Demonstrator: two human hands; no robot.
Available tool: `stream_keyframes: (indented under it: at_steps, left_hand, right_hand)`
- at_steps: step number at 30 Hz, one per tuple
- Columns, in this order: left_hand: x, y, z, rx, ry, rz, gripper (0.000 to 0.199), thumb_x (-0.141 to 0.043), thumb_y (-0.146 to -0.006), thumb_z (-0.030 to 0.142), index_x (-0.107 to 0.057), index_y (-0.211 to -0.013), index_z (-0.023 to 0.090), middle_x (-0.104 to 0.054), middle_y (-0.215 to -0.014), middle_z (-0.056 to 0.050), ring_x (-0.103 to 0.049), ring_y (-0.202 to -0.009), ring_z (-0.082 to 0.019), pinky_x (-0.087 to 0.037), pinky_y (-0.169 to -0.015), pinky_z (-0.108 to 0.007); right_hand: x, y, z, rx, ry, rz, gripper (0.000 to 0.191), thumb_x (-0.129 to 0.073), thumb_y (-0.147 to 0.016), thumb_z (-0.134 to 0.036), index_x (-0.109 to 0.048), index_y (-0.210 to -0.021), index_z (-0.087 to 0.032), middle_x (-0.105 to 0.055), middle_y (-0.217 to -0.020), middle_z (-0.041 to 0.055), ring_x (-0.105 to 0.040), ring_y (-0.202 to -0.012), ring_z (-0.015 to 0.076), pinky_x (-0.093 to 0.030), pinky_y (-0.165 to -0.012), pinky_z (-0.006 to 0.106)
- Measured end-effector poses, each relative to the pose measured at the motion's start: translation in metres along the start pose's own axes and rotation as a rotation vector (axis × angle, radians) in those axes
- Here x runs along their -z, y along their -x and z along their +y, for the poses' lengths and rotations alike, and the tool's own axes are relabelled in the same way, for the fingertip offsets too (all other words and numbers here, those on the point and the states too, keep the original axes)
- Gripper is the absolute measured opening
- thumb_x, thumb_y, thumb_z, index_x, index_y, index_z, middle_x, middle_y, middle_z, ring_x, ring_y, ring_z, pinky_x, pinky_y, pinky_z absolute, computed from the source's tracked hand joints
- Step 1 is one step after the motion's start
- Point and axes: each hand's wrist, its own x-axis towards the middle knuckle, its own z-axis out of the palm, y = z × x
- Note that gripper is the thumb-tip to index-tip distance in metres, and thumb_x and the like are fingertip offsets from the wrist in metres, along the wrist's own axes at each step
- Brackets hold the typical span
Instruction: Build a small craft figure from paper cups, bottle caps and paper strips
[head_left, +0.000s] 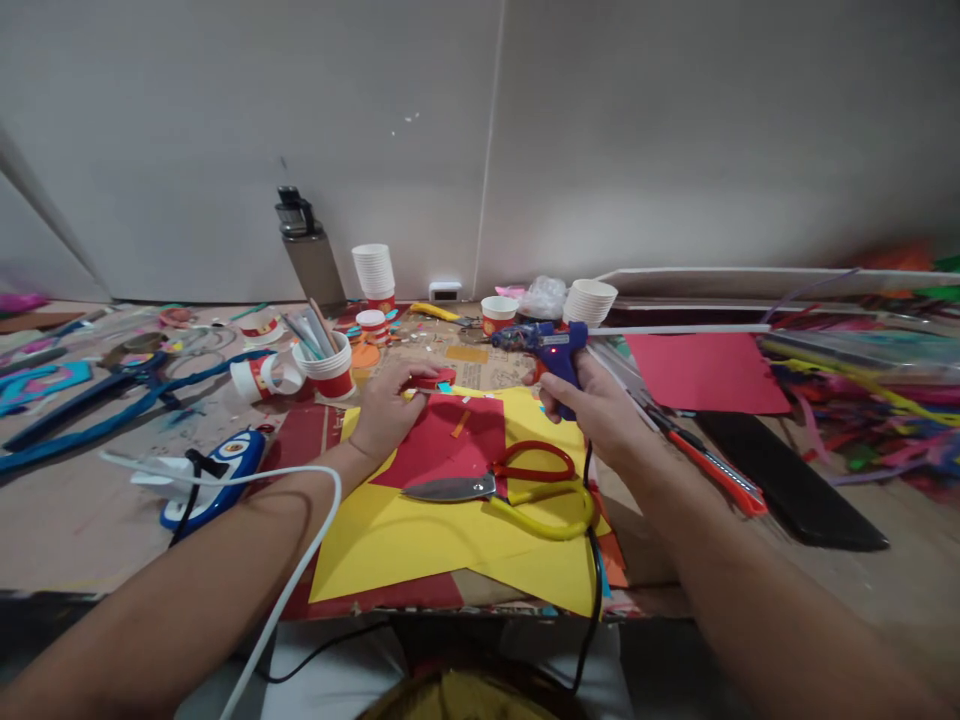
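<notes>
My right hand [592, 395] is wrapped round the grip of a blue hot glue gun [559, 350], which has a small red light lit. Its nozzle points left, and a long white glue stick [682, 329] sticks out of its back. Pinched in the fingers of my left hand [394, 405] is a small red paper piece [433, 381] with a light-blue bit at its edge. Below lie a red paper sheet [427, 450] and yellow paper [375, 545]. Scissors [491, 488] with one red and one yellow handle rest across them, blades partly together.
Paper cups [373, 270] stand along the back, near a dark bottle [311, 250]. A cup with pens [326, 365] and a blue power strip [217, 485] are left. A red utility knife [716, 472] and black phone-like slab [791, 480] lie right. Cables cross the front.
</notes>
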Motion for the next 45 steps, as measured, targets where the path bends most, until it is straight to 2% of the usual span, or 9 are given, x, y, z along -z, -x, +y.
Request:
stream_keyframes:
  at_steps: [3,9,14,22,29,39,45]
  left_hand:
    - [0.004,-0.003,0.001,-0.082,-0.013,0.02,0.028,-0.057,-0.074,0.001,-0.064,-0.093,0.02,-0.07,-0.103,-0.005,-0.065,-0.103,-0.018,-0.052,-0.094,-0.039]
    - [0.008,-0.006,0.006,-0.174,-0.053,0.016,0.028,-0.057,-0.075,0.0,-0.062,-0.094,0.02,-0.069,-0.104,-0.005,-0.063,-0.106,-0.018,-0.051,-0.096,-0.04]
    - [0.006,-0.005,0.009,-0.222,-0.091,-0.012,0.028,-0.057,-0.074,-0.002,-0.061,-0.093,0.02,-0.069,-0.103,-0.005,-0.063,-0.105,-0.018,-0.051,-0.095,-0.041]
    - [0.006,-0.006,0.011,-0.229,-0.071,-0.03,0.029,-0.057,-0.075,-0.002,-0.062,-0.093,0.02,-0.069,-0.103,-0.005,-0.063,-0.106,-0.018,-0.051,-0.095,-0.04]
    - [0.007,-0.006,0.012,-0.219,-0.081,-0.045,0.026,-0.056,-0.077,0.001,-0.061,-0.092,0.02,-0.069,-0.103,-0.005,-0.063,-0.106,-0.018,-0.051,-0.094,-0.04]
    - [0.007,-0.006,0.01,-0.228,-0.058,-0.049,0.024,-0.056,-0.078,0.003,-0.06,-0.092,0.021,-0.069,-0.104,-0.005,-0.063,-0.106,-0.019,-0.05,-0.095,-0.042]
    - [0.006,-0.005,0.008,-0.225,-0.063,-0.039,0.025,-0.055,-0.078,0.001,-0.06,-0.092,0.021,-0.069,-0.104,-0.005,-0.062,-0.108,-0.018,-0.05,-0.096,-0.042]
  right_hand:
    - [-0.002,0.007,-0.008,-0.002,0.135,-0.058,0.024,-0.058,-0.082,-0.036,-0.051,-0.096,-0.018,-0.058,-0.073,-0.0005,-0.046,-0.054,0.0091,-0.038,-0.049,0.024]
    - [-0.002,0.014,-0.014,0.063,0.405,-0.094,0.024,-0.055,-0.086,-0.04,-0.055,-0.089,-0.016,-0.051,-0.068,-0.0004,-0.045,-0.057,0.0119,-0.037,-0.05,0.025]
    - [-0.005,0.016,-0.017,0.082,0.435,-0.085,0.025,-0.055,-0.086,-0.038,-0.057,-0.097,-0.016,-0.052,-0.068,-0.0001,-0.045,-0.058,0.0131,-0.037,-0.051,0.025]
    - [-0.009,0.016,-0.023,0.062,0.493,-0.093,0.023,-0.055,-0.084,-0.041,-0.058,-0.089,-0.018,-0.052,-0.065,0.0001,-0.047,-0.061,0.0162,-0.044,-0.06,0.029]
    - [-0.009,0.016,-0.025,0.059,0.477,-0.09,0.023,-0.056,-0.084,-0.04,-0.058,-0.09,-0.018,-0.051,-0.065,-0.0002,-0.047,-0.062,0.0159,-0.045,-0.062,0.029]
    - [-0.01,0.015,-0.026,0.062,0.482,-0.102,0.02,-0.057,-0.083,-0.039,-0.059,-0.088,-0.02,-0.051,-0.062,0.0005,-0.049,-0.062,0.0177,-0.046,-0.059,0.029]
    - [-0.009,0.015,-0.024,0.084,0.484,-0.11,0.025,-0.056,-0.085,-0.039,-0.062,-0.097,-0.018,-0.061,-0.076,0.004,-0.053,-0.068,0.0185,-0.048,-0.064,0.03]
